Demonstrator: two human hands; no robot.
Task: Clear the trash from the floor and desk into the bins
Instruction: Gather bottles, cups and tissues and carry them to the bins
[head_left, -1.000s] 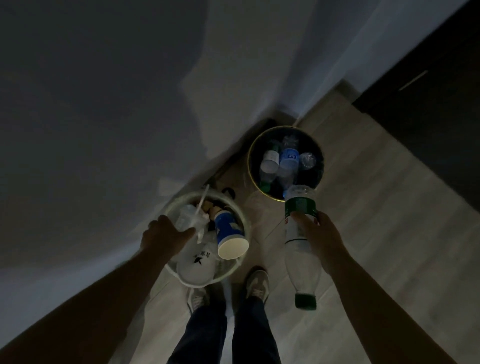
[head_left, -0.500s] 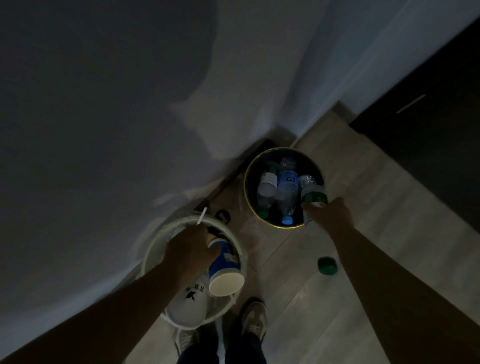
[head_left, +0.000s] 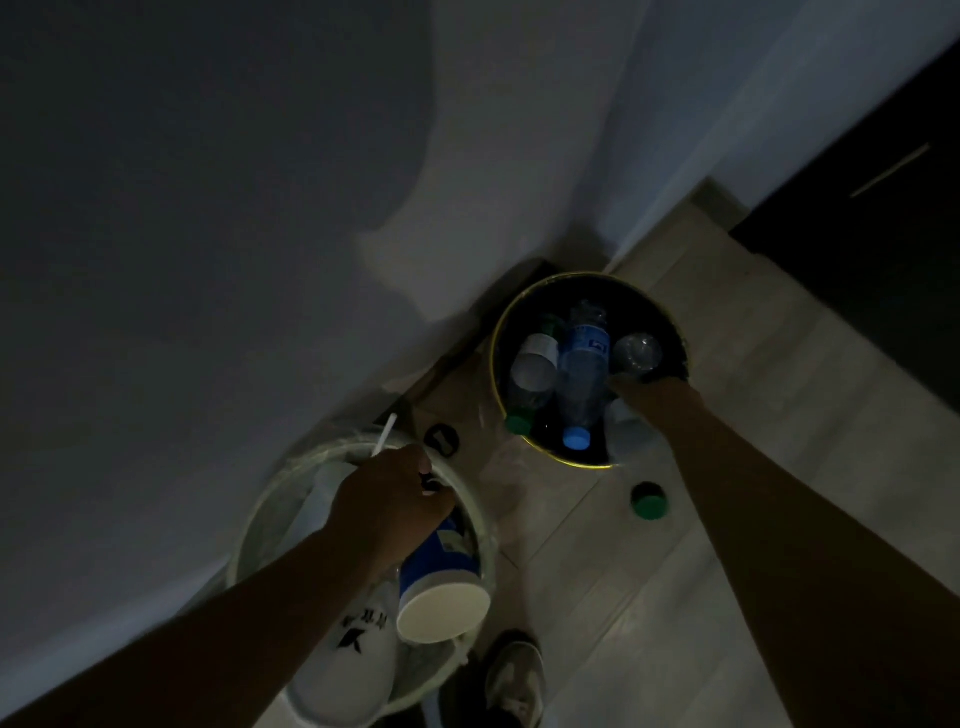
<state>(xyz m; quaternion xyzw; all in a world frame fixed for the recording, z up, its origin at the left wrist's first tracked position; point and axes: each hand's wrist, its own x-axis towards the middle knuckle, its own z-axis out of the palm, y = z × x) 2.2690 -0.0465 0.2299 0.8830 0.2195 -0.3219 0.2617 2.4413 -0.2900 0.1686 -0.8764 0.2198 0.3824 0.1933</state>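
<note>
Left hand (head_left: 387, 501) grips a straw (head_left: 385, 434) over the white bin (head_left: 332, 448); right hand (head_left: 657, 397) — hold unclear — touches a bottle (head_left: 626, 431) that may topple off the black bin (head_left: 497, 338).

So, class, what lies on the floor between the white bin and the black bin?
Head view: mostly bare wood floor, with a small dark round item beside the white bin's rim. The green cap lies off to the side.

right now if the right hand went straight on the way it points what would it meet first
The right hand points into the dark bin; the clear bottle lies right at its fingers, so that comes first, though it may touch already; depth is unclear.
</note>
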